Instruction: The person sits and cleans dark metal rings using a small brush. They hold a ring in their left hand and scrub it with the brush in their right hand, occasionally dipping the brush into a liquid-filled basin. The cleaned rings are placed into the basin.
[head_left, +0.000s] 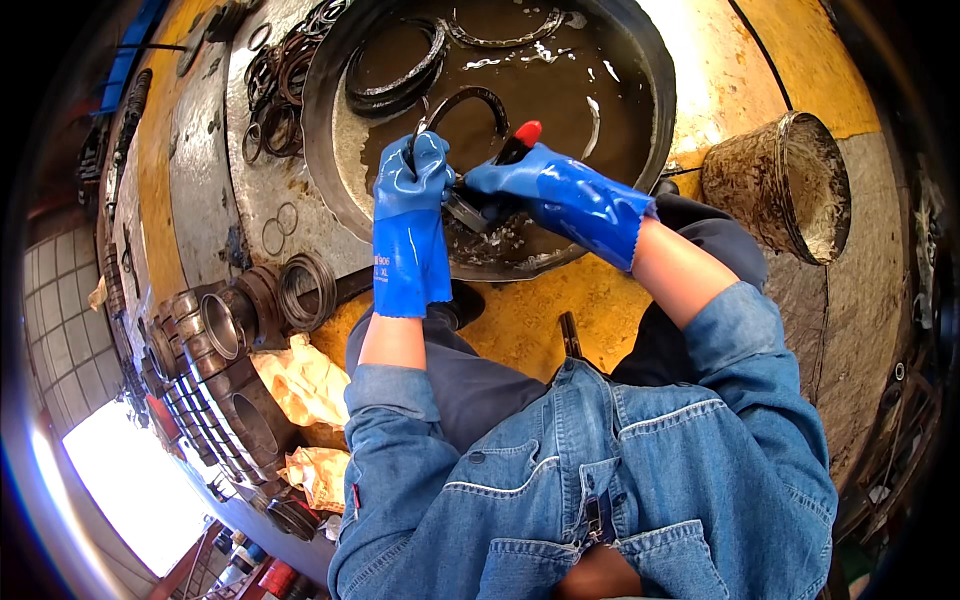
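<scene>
My left hand, in a blue rubber glove, is closed around the near side of a dark metal ring. The ring stands tilted above a large round tub of brown liquid. In my right hand, gloved the same way, is a hand tool with a red-tipped black handle. A flat greyish part shows below my right fingers, close to my left hand; its exact kind is unclear. Further dark rings lie stacked in the tub's far left, and another ring lies partly submerged at the back.
A grimy bucket lies tilted on the right. Piled dark rings are left of the tub, with two thin rings nearer. Metal cylinders, coiled rings and crumpled brown paper are at the lower left.
</scene>
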